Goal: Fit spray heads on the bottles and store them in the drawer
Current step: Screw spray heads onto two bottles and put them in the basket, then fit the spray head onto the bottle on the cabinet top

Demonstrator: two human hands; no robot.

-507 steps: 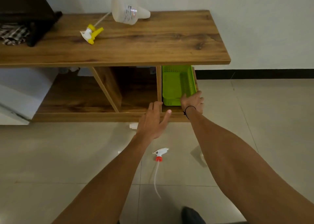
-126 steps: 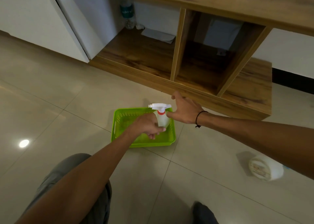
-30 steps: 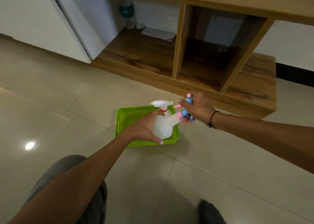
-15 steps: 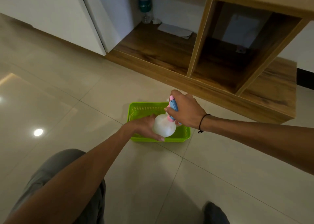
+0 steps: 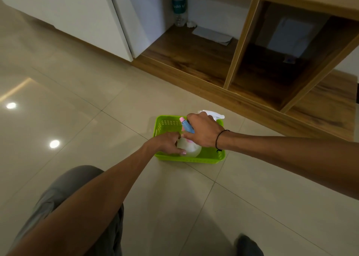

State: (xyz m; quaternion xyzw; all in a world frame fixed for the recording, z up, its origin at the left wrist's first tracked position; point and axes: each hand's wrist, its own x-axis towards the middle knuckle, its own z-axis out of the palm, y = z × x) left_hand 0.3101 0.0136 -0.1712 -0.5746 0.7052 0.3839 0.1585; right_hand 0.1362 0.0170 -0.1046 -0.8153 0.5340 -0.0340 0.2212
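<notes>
A green plastic basket [image 5: 165, 123] stands on the tiled floor in front of a wooden shelf unit. Inside it sits a round white bottle [image 5: 191, 148] with a blue and pink spray head [image 5: 186, 126]. My right hand [image 5: 205, 132] is closed over that spray head from above. My left hand [image 5: 169, 143] grips the bottle's left side, low in the basket. Behind my right hand, the white spray head [image 5: 212, 114] of another bottle sticks up at the basket's far edge; its bottle is hidden.
The wooden shelf unit [image 5: 242, 98] has open compartments beyond the basket. A clear water bottle [image 5: 179, 8] and a white paper [image 5: 211, 36] lie in the left compartment. A white cabinet [image 5: 77, 16] stands at left. My knee [image 5: 64, 193] and foot [image 5: 248, 245] are near.
Both hands have lowered the white bottle with the blue and pink head down into the basket. The view has shifted slightly left.
</notes>
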